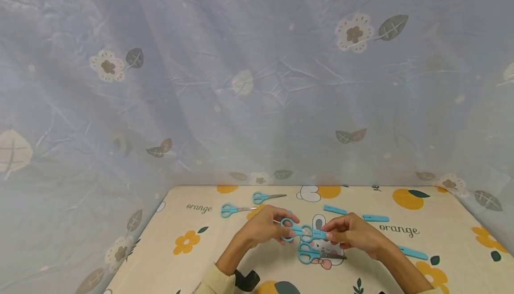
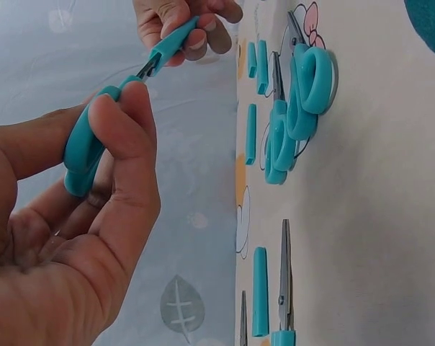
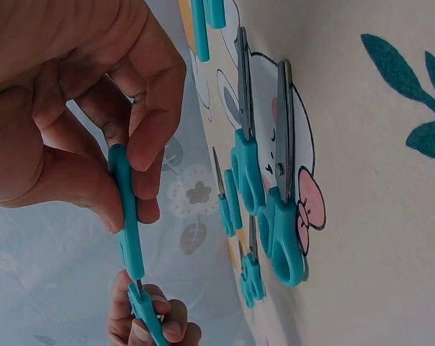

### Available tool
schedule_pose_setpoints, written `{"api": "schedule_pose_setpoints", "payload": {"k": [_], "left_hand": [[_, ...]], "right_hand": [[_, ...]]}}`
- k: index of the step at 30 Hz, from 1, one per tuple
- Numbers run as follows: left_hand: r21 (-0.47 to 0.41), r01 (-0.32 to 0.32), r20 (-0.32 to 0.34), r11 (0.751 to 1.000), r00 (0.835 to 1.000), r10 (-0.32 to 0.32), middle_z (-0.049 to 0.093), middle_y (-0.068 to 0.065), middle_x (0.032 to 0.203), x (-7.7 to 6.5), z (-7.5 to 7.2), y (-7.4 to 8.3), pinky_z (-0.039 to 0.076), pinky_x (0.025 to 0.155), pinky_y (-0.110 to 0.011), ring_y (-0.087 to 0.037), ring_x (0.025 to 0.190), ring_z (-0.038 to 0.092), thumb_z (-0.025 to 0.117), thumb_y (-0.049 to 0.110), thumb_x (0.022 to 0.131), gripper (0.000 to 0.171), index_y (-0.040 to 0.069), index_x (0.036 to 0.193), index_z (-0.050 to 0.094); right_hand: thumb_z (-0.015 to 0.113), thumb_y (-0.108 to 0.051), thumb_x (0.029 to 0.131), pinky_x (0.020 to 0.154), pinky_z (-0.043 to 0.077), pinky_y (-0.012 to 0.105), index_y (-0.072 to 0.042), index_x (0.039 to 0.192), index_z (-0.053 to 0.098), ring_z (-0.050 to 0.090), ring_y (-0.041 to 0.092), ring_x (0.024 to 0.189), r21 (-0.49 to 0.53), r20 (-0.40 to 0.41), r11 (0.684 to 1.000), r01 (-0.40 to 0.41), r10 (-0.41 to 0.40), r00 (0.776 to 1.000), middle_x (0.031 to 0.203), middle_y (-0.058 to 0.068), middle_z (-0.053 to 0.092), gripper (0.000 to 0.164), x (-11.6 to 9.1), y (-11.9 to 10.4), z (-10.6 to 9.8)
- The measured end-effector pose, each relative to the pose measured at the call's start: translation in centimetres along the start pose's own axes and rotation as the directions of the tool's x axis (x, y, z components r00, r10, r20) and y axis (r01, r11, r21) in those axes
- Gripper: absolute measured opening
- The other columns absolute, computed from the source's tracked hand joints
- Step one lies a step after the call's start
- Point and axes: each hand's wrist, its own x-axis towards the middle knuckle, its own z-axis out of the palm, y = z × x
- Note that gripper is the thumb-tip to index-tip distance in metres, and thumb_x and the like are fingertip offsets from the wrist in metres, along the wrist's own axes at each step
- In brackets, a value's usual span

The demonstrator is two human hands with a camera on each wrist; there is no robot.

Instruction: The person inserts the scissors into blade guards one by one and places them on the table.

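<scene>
Here we are at the rabbit print (image 1: pixel 321 246), and just to its left, above the table (image 1: pixel 217 249), the left hand (image 1: pixel 265 227) has its thumb and fingers curled round the blue handles of the held scissors (image 2: pixel 81 148). A firm-looking hold, too! Over the rabbit print's right side it's the right hand (image 1: pixel 357 236), fingers bent, pinching the held sheath (image 3: pixel 131 231) between thumb and fingertips. And look at that line-up: the blades run into the sheath's mouth, with a short stretch of metal showing between sheath and handles.

Below, the near scissors (image 1: pixel 320 254) lie across the rabbit print's lower part, handles left, bare blades right. The neighbouring scissors (image 3: pixel 248 148) lie just behind, their blades hidden in the head view but bare in the right wrist view.

Out beyond the rabbit print's left, two more uncovered pairs: the front-left scissors (image 1: pixel 236 209) and the back-left scissors (image 1: pixel 266 196), blades pointing right. A loose sheath (image 2: pixel 260 292) lies beside them. Behind the rabbit print and to its right come the back sheath (image 1: pixel 335 209) and the middle sheath (image 1: pixel 376 218), while the far-right sheath (image 1: pixel 414 253) sits well apart on the right, partly covered by the right forearm.
</scene>
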Motion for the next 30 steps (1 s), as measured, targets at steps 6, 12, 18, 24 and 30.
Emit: {"api": "schedule_pose_setpoints", "payload": {"k": [6, 12, 18, 24, 30], "left_hand": [[-0.029, 0.015, -0.016, 0.999, 1.000, -0.016, 0.066, -0.006, 0.088, 0.2, 0.3, 0.1, 0.068, 0.066, -0.032, -0.027, 0.082, 0.081, 0.075, -0.006, 0.094, 0.029, 0.000, 0.123, 0.077], [-0.057, 0.033, -0.048, 0.998, 0.998, -0.035, 0.066, -0.009, 0.088, 0.4, 0.8, -0.2, 0.069, 0.066, -0.035, -0.032, 0.082, 0.081, 0.076, -0.008, 0.093, 0.029, 0.002, 0.120, 0.079], [-0.047, 0.027, -0.062, 0.999, 0.998, -0.030, 0.067, -0.010, 0.087, 0.4, 1.1, 0.0, 0.068, 0.064, -0.033, -0.020, 0.073, 0.077, 0.076, -0.009, 0.092, 0.029, 0.002, 0.119, 0.079], [-0.008, 0.016, -0.059, 1.000, 0.998, -0.017, 0.067, -0.011, 0.088, 0.4, 1.2, 0.3, 0.067, 0.061, -0.031, -0.016, 0.070, 0.074, 0.076, -0.012, 0.091, 0.030, 0.002, 0.117, 0.080], [0.010, 0.008, -0.057, 1.000, 0.998, -0.007, 0.067, -0.009, 0.087, 0.5, 1.4, 0.1, 0.067, 0.061, -0.031, -0.016, 0.069, 0.073, 0.075, -0.013, 0.090, 0.031, -0.003, 0.119, 0.078]], "right_hand": [[0.072, -0.016, 0.104, 0.063, 0.053, 0.025, 0.007, 0.129, 0.072, 0.058, 0.012, 0.076, 0.017, 0.003, 1.000, 0.027, -0.027, 1.000, 0.085, -0.003, 0.070, 0.034, 0.2, 0.0, 0.2], [0.072, -0.014, 0.104, 0.061, 0.051, 0.023, 0.009, 0.129, 0.071, 0.056, 0.010, 0.073, 0.021, 0.000, 0.999, 0.044, -0.044, 0.999, 0.084, -0.003, 0.069, 0.034, 0.2, -0.1, 0.4], [0.072, -0.014, 0.103, 0.059, 0.051, 0.023, 0.008, 0.128, 0.073, 0.056, 0.010, 0.071, 0.003, -0.025, 0.999, 0.049, -0.049, 0.998, 0.083, -0.003, 0.068, 0.032, 0.3, 0.0, 0.5], [0.072, -0.013, 0.103, 0.058, 0.052, 0.024, 0.006, 0.127, 0.074, 0.058, 0.012, 0.072, -0.007, -0.031, 0.999, 0.041, -0.041, 0.999, 0.082, -0.002, 0.069, 0.031, 0.5, 0.0, 0.8], [0.072, -0.011, 0.102, 0.055, 0.049, 0.023, 0.006, 0.125, 0.075, 0.055, 0.010, 0.069, -0.004, -0.032, 0.999, 0.043, -0.043, 0.999, 0.081, -0.002, 0.068, 0.029, 0.7, 0.0, 1.0]]}}
